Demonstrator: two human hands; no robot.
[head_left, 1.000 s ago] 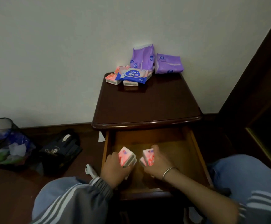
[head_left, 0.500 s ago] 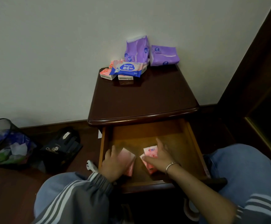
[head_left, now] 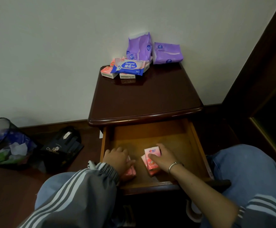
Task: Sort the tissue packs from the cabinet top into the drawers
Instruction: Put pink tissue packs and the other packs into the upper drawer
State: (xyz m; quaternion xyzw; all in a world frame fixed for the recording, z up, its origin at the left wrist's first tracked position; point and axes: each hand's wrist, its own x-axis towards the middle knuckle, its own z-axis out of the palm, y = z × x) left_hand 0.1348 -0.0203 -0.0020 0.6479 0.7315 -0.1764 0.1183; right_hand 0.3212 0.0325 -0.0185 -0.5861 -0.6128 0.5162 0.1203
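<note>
The top drawer (head_left: pixel 194 139) of the dark wooden cabinet (head_left: pixel 143 102) stands pulled out. Inside it, my left hand (head_left: pixel 117 159) covers pink tissue packs (head_left: pixel 129 173) at the drawer's front left. My right hand (head_left: pixel 164 157) grips a small stack of pink tissue packs (head_left: pixel 152 160) on the drawer floor near the middle. At the back of the cabinet top lie more pink packs (head_left: pixel 106 71), a blue-and-white wipes pack (head_left: pixel 128 66) on top of them, and two purple packs (head_left: pixel 138 46) (head_left: pixel 167 53) against the wall.
A black mesh waste bin (head_left: pixel 0 142) with rubbish stands on the floor at the left, beside a dark bag (head_left: pixel 61 145). My knees in blue jeans flank the drawer. Dark wooden furniture (head_left: pixel 268 89) rises at the right.
Both hands have lowered their pink packs from above the drawer down onto its floor. The camera has tilted slightly, showing more of the cabinet top.
</note>
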